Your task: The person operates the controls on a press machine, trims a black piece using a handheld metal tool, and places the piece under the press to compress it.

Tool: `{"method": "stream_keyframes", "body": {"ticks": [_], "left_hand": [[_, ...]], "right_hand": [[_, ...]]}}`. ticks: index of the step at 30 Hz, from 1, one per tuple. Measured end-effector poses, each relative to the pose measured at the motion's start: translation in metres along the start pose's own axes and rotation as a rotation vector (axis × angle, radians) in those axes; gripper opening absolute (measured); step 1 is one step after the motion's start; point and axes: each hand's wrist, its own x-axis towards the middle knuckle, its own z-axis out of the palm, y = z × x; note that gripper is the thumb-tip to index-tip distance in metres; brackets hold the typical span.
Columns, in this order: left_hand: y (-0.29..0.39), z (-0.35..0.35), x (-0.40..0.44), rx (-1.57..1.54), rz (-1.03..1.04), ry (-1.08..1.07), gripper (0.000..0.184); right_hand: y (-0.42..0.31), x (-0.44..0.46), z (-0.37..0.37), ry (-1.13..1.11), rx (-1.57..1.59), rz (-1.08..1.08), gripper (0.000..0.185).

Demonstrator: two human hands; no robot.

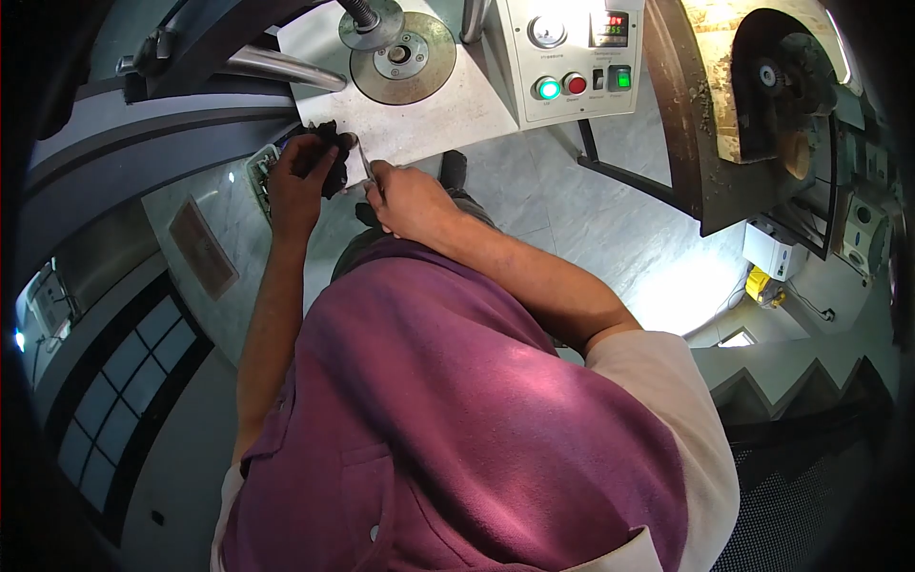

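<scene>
My left hand (300, 181) is closed on a dark, crumpled-looking piece (335, 164) at the front left edge of the white machine table (434, 133). Close beside it on the right, my right hand (405, 198) grips a thin metal tool (363, 160), whose upper end touches or nearly touches the dark piece. The tool's exact kind is too small to tell. Behind both hands, a round metal plate (431, 71) lies on the table under a threaded spindle (360, 13).
A control panel (522, 81) with a gauge, a digital display and lit buttons stands right of the table. Further right is a machine with a dark round opening (783, 81). A metal bar (276, 67) crosses at upper left. A small container (259, 179) sits beyond my left hand.
</scene>
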Motion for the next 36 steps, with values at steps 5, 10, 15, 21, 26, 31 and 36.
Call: {"method": "stream_keyframes", "body": {"ticks": [5, 10, 15, 21, 26, 31, 36], "left_hand": [[0.002, -0.001, -0.002, 0.06, 0.043, 0.009, 0.026], [0.0, 0.001, -0.003, 0.046, 0.054, 0.018, 0.024], [-0.013, 0.008, -0.005, -0.023, 0.173, 0.179, 0.025], [0.0, 0.015, -0.019, -0.075, 0.028, 0.285, 0.028], [0.003, 0.016, -0.022, 0.098, 0.042, 0.195, 0.026], [0.007, 0.011, -0.017, 0.105, 0.034, 0.163, 0.026], [0.0, 0.002, -0.009, 0.049, 0.078, 0.057, 0.027]], "right_hand": [[-0.004, -0.002, -0.004, 0.049, -0.033, 0.0, 0.029], [-0.005, 0.0, -0.009, 0.062, -0.058, 0.015, 0.028], [-0.003, -0.001, -0.007, 0.018, -0.058, 0.008, 0.028], [-0.008, -0.001, -0.008, 0.051, -0.042, 0.004, 0.027], [0.001, 0.002, -0.005, 0.021, -0.075, -0.018, 0.028], [0.0, 0.002, -0.014, 0.001, -0.088, -0.029, 0.028], [-0.004, 0.001, -0.022, 0.0, -0.08, -0.023, 0.029]]}}
